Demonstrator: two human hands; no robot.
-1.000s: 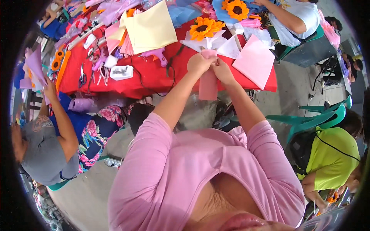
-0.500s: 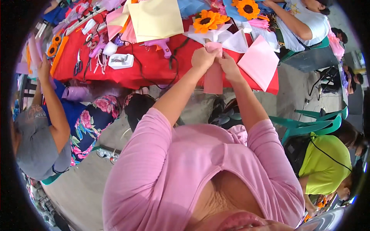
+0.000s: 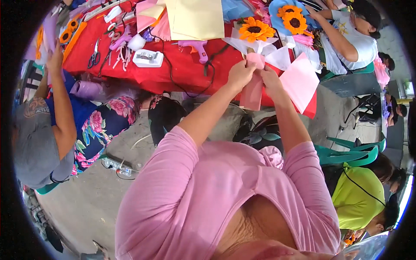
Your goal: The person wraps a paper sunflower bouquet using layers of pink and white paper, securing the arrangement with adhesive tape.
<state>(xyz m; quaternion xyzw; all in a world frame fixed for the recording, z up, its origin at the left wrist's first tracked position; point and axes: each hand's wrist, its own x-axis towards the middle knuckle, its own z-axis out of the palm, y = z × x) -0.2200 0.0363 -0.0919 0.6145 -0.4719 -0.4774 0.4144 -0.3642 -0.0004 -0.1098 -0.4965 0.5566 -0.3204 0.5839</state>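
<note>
Now, over the near edge of the red counter (image 3: 222, 71), toward its right corner, the left hand (image 3: 242, 74) has a tight grip on a pink strip (image 3: 251, 94), the right hand (image 3: 273, 81) at its side, hold unclear, a sunflower (image 3: 256, 30) in white wrapping (image 3: 277, 57) beyond, a pink sheet (image 3: 300, 81) crowding that corner.

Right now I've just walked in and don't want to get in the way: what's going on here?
The person in the pink top pinches a pink strip in the left hand, with the right hand at its right edge. Just beyond lies an orange sunflower above white paper; I can't tell whether the strip joins it. A purple glue gun lies on the red tablecloth. At left, a co-worker in grey holds purple material.
</note>
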